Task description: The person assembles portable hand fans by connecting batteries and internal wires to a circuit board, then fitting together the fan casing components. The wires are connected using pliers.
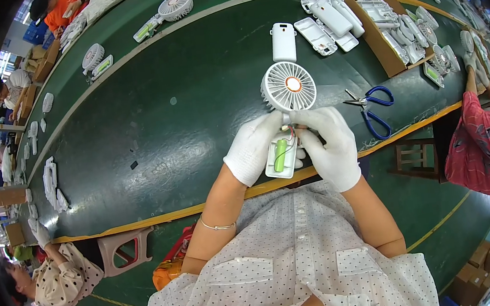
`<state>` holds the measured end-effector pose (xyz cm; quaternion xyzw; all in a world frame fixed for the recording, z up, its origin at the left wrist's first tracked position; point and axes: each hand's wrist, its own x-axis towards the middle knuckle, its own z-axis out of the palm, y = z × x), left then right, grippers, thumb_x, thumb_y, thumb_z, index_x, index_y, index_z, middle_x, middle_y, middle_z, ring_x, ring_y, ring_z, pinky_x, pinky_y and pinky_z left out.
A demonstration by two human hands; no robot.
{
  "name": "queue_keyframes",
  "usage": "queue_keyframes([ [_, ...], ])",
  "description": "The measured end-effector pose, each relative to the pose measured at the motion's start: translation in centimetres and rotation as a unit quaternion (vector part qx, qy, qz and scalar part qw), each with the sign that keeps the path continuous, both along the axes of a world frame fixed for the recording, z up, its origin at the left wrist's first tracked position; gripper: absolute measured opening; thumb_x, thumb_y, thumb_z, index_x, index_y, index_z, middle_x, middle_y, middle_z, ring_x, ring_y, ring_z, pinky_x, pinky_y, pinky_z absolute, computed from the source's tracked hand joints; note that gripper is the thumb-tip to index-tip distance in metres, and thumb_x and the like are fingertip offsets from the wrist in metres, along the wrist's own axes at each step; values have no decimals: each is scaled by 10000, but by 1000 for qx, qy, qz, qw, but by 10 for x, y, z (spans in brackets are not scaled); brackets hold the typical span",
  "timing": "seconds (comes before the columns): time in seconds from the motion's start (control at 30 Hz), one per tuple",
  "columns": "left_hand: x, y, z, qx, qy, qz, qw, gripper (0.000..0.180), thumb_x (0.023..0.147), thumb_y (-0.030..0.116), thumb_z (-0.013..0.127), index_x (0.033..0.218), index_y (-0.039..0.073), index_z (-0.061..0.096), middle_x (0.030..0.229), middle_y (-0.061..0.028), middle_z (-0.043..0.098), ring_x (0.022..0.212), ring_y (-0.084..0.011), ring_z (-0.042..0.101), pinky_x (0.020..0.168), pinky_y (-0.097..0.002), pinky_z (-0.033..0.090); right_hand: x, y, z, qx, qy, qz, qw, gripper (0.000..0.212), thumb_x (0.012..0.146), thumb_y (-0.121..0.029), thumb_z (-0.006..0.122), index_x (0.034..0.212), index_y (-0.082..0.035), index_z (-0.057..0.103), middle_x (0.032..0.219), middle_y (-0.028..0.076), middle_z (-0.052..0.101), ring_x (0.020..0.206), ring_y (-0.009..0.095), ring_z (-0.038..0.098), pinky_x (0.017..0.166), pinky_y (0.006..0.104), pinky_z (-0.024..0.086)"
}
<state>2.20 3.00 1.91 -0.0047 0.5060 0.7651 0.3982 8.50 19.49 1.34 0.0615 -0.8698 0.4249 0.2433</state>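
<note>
Both my hands wear white gloves and meet at the neck of a small white handheld fan (289, 88), near the table's front edge. Its round grille has an orange ring at the centre. Below the neck lies the opened handle (282, 172), with a green battery (280, 156) and thin red and dark wires showing. My left hand (254, 146) is closed on the fan's left side at the neck. The fingers of my right hand (332, 145) are pinched at the wires by the neck; their tips are partly hidden. Blue-handled cutting pliers (373, 102) lie open to the right.
Just beyond the fan sits a white handle cover (283, 42). More white casings (330, 23) and a cardboard box (394, 67) of fan parts stand at the back right. A raised strip (127, 56) crosses the green table (191, 99). Co-workers sit left and right.
</note>
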Motion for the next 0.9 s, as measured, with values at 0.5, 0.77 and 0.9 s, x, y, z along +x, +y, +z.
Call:
queue_keyframes([
  [0.5, -3, -3, 0, 26, 18, 0, 999, 366, 1007, 251, 481, 1142, -75, 579, 995, -176, 672, 794, -252, 727, 674, -379, 646, -5, 1, 1, 79, 11, 15, 997, 300, 807, 46, 665, 1064, -96, 725, 880, 82, 635, 815, 269, 602, 739, 355, 482],
  [0.77, -2, -7, -20, -31, 325, -20, 945, 255, 999, 184, 501, 1058, -29, 629, 982, -146, 684, 824, -220, 704, 727, -342, 599, -2, -3, 12, 155, 4, 26, 988, 322, 801, 9, 647, 1090, -111, 724, 921, 75, 635, 831, 279, 596, 731, 364, 488],
  [0.9, -11, -10, -26, -231, 548, -70, 801, 147, 945, 93, 514, 1012, 17, 621, 921, -198, 677, 824, -319, 680, 742, -362, 546, -2, -6, 10, 207, -2, 36, 978, 310, 774, -42, 660, 1069, -122, 710, 907, 60, 621, 831, 272, 588, 729, 364, 494],
])
